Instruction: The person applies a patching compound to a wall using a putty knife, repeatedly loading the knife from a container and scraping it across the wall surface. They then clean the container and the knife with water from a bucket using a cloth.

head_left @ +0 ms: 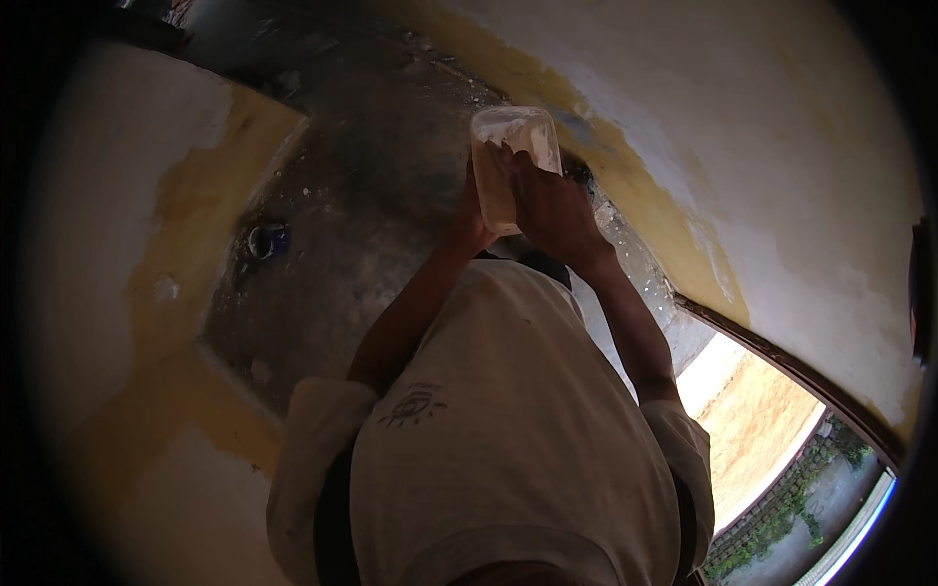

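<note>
A clear plastic tub [515, 119] with whitish smears on its inside is held out in front of me. My left hand [475, 210] grips it along its left side and lower end, with part of the fingers hidden by the tub. My right hand [553, 208] reaches over the tub from the right, with its fingers bent together inside the opening. Dim light hides whatever those fingers hold, if anything. A pale, cloudy layer shows through the tub's wall below the fingers.
A small dark blue bucket [268, 240] lies on the stained grey floor [322, 186] to the left. Patchy yellow and white walls [723, 127] stand on both sides. At the lower right, a bright doorway [757, 410] opens onto sunlit ground.
</note>
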The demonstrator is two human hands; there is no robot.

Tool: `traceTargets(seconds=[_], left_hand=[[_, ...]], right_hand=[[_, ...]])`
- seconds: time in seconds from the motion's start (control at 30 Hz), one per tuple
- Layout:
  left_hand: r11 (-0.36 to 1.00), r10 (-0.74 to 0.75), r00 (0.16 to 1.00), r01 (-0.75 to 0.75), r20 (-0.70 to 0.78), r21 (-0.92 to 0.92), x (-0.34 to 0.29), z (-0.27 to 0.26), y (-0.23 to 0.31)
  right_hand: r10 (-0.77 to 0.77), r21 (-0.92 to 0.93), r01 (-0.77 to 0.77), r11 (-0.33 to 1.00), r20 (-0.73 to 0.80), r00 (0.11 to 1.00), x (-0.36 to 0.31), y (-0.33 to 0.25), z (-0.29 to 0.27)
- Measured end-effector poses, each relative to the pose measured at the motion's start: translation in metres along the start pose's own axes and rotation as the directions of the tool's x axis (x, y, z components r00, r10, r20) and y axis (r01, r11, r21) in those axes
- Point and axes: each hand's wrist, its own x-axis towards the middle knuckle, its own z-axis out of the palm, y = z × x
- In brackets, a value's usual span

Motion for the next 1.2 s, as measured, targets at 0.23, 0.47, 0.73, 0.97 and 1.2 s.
traceTargets(seconds=[0.23,0.47,0.73,0.97,1.2], left_hand=[[0.995,0.101,0.993,-0.101,0.055,-0.014,-0.002,0.002,-0.003],[0.994,0.107,0.987,-0.104,0.123,-0.031,-0.009,-0.003,-0.002],[0.997,0.076,0.995,-0.075,0.057,-0.029,-0.010,-0.006,-0.007],[0.986,0.143,0.985,-0.151,0.095,0.074,-0.011,0.012,-0.005],[0.993,0.053,0.994,-0.042,0.093,-0.113,-0.010,0.002,-0.006]], right_hand=[[0.055,0.016,-0.055,0.998,-0.050,0.997,0.002,0.012,0.005],[0.165,0.151,-0.144,0.978,-0.140,0.976,0.001,0.023,0.013],[0.269,0.166,-0.259,0.951,-0.039,0.962,-0.005,0.012,0.004],[0.184,0.157,-0.169,0.973,-0.090,0.979,-0.004,0.018,0.008],[0.218,0.122,-0.205,0.971,-0.106,0.970,-0.002,0.030,0.008]])
